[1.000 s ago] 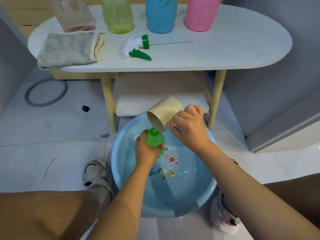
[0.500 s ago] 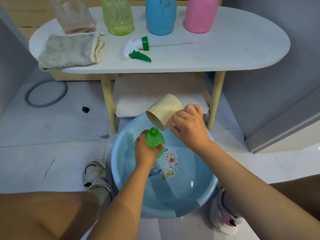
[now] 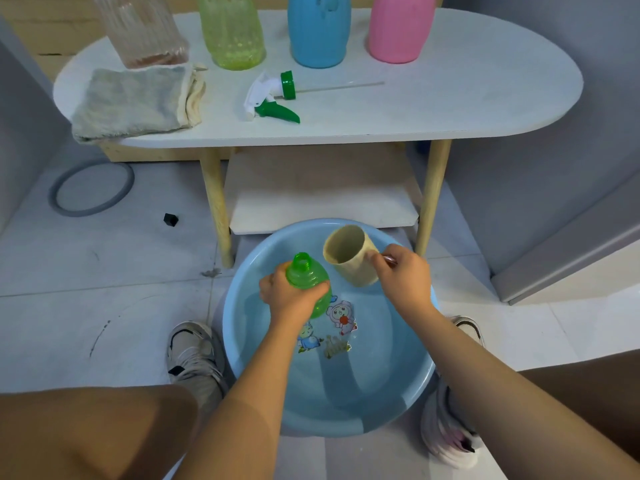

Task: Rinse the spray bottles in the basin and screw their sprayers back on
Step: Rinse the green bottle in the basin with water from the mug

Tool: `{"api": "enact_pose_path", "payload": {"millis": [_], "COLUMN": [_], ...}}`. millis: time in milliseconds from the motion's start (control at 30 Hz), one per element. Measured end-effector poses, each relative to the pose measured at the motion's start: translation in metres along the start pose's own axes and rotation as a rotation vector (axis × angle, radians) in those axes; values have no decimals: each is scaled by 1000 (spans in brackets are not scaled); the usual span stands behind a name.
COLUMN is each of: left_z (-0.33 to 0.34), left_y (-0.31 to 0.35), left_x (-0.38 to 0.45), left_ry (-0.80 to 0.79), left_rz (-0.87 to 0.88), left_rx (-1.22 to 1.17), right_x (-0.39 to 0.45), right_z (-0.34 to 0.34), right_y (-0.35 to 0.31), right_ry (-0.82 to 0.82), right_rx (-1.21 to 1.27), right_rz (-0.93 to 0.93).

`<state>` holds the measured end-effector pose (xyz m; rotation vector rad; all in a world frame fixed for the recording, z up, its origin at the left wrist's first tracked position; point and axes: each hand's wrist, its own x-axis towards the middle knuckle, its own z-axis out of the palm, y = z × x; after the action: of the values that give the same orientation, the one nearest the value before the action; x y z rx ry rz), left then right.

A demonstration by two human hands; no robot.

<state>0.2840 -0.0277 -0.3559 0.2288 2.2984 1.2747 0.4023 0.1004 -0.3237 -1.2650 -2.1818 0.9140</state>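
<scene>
Over the blue basin point(image 3: 242, 341) the left hand point(image 3: 287, 299) grips the green bottle point(image 3: 308, 277), neck tilted up and away; the right hand point(image 3: 403, 275) holds the beige cup point(image 3: 349, 261) just beside it, probably by a handle, its mouth turned toward the neck

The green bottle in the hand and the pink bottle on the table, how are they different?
The green bottle is see-through; the pink bottle is solid. The left hand grips the green bottle over the basin; the pink bottle stands on the table. The pink bottle's top is out of view.
</scene>
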Motion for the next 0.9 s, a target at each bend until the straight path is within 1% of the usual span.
{"api": "enact_pose_path", "payload": {"millis": [67,133,167,233,333,467,567,634,700,767,800,834,900], "left_z": [-2,-7,-8,-11,-14,-17,-18,-21,-22,-23,-24,-24,-26], "left_y": [-4,-9,-10,-14,-15,-19,-24,-26,-28,-30,-30,-31,-31], "left_x": [0,0,-2,-2,-2,1,4,5,6,6,7,7,6], "left_ry": [0,-15,-37,-63,-50,0,36,48,58,74,81,88,101], "left_rz": [-16,-19,-18,1,32,54,84,88,94,93,94,92,93], "left_rx": [-17,-83,-120,-148,-142,-141,-133,-141,-147,-150,-148,-148,-148], "right_x": [-3,-5,-6,-8,-12,-22,-27,-29,-30,-31,-30,-29,-25], "right_z": [4,10,12,20,30,40,45,52,55,56,55,55,53], "right_y": [12,24,31,39,47,58,62,58,53,46,44,44,46], "right_ry": [-102,-177,-190,-189,-186,-227,-349,-438,-499,-519,-517,-520,-519], "right_rx": [-61,-109,-171,-375,-643,-757,-853,-907,-904,-815,-738,-642,-416], "right_rz": [106,133,106,-2,-111,-176,-173,-207,-219,-214,-177,-105,134]}}
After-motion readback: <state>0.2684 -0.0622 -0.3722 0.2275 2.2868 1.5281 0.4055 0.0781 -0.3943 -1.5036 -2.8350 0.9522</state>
